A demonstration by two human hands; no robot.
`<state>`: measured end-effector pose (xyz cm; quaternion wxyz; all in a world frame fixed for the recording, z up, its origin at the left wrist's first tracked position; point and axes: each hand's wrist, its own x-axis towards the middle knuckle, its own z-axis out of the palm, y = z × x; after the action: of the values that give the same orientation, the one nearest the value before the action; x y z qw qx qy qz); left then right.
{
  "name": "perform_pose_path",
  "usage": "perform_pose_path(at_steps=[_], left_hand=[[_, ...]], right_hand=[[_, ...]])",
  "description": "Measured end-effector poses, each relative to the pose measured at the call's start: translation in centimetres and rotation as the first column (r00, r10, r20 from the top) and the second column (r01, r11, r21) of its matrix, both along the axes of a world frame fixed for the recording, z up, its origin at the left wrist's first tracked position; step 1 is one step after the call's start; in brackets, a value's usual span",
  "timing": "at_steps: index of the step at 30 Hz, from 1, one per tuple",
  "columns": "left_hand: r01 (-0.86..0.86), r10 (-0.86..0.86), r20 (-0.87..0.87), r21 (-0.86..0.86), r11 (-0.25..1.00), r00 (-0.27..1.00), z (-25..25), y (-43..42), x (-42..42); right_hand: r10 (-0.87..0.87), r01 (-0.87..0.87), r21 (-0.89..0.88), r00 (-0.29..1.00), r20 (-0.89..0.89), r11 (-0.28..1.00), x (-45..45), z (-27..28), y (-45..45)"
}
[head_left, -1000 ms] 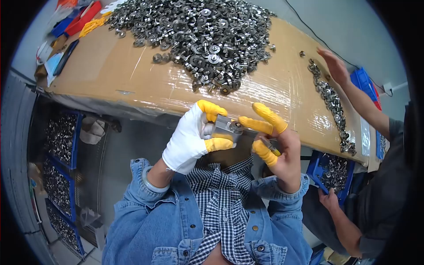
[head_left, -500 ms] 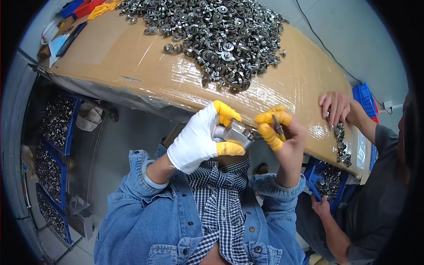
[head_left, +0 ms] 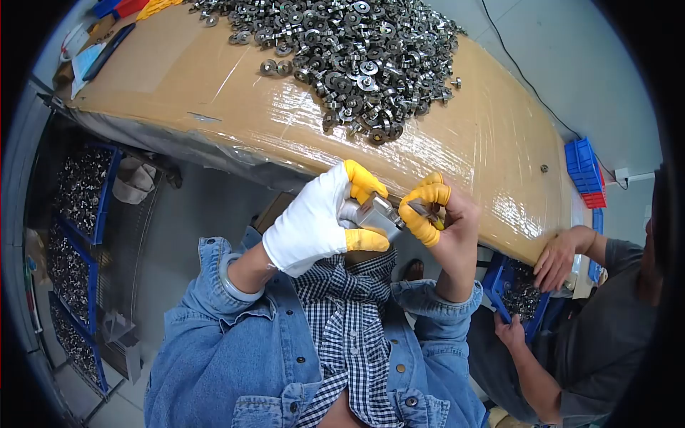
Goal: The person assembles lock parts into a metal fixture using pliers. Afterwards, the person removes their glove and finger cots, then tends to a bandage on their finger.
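Observation:
My left hand (head_left: pixel 314 221), in a white glove with yellow fingertips, grips a shiny metal block (head_left: pixel 379 217) between thumb and fingers. Yellow finger covers are on my right hand (head_left: pixel 441 214), which is pinched around a small tool (head_left: pixel 427 210) with a dark tip and a bit of yellow showing. Its fingertips are at the right end of the block, where small metal details are partly hidden. Both hands are just off the table's near edge, below a big pile of small metal wheel-like parts (head_left: pixel 357 57).
A co-worker's hand (head_left: pixel 560 258) is at the right end of the cardboard-topped table (head_left: pixel 164 78); the other holds a blue bin of parts (head_left: pixel 492 279). Blue bins (head_left: pixel 105 200) stand at lower left. Blue and red baskets (head_left: pixel 584 167) are at right.
My right hand has moved from beside the block to its right end, with the tool turned. The co-worker has swept the row of parts off the table's right end toward the bin.

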<state>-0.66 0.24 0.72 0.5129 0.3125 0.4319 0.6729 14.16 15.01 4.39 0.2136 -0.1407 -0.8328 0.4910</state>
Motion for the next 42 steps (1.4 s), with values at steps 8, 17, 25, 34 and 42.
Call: perform_pose_path(at_steps=[8, 17, 25, 34, 42], left_hand=[[-0.060, 0.066, -0.232, 0.033, 0.998, 0.970, -0.6, -0.3, 0.2], [0.005, -0.011, -0.132, -0.050, 0.999, 0.991, 0.5, -0.5, -0.1], [0.112, -0.110, 0.113, -0.009, 0.994, 0.987, -0.4, -0.1, -0.5], [0.014, -0.017, -0.113, -0.023, 1.000, 0.993, -0.1, -0.3, 0.0], [-0.010, 0.037, -0.224, 0.117, 0.993, 0.974, -1.4, -0.7, 0.0]], right_hand=[[-0.091, 0.089, -0.101, 0.996, -0.008, 0.991, 0.1, -2.0, -0.1], [-0.041, 0.037, -0.164, 0.999, -0.022, 0.986, 0.2, -2.1, 0.0], [-0.001, -0.010, -0.169, 0.998, -0.066, 0.986, 0.1, -1.0, -0.5], [-0.083, 0.083, -0.129, 0.997, 0.001, 0.988, 0.3, -1.5, -0.7], [-0.052, 0.066, 0.181, 0.995, -0.083, 0.981, 0.3, -0.2, -1.5]])
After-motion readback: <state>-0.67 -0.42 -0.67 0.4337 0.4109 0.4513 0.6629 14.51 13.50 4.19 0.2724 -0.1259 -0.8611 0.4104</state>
